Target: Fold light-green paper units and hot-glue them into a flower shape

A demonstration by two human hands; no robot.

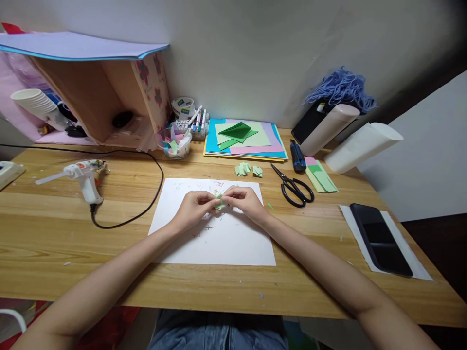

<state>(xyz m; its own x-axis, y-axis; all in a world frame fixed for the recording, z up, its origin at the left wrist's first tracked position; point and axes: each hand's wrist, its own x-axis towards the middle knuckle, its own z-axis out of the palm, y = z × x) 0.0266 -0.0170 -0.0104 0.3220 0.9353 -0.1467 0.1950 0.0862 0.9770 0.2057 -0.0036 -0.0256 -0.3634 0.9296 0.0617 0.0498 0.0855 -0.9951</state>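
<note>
My left hand and my right hand meet over a white paper sheet that bears small coloured marks. Between their fingertips they pinch a small piece of light green paper, mostly covered by the fingers. Just beyond the sheet lie pieces of folded light green paper, with another folded green piece beside them. A thin green scrap rests right of the sheet. Black-handled scissors lie to the right, blades pointing away and left.
A glue gun with its cord lies left. Behind are a cardboard box, a tub of scraps, markers and stacked coloured paper. On the right are a utility knife, paper rolls and a phone.
</note>
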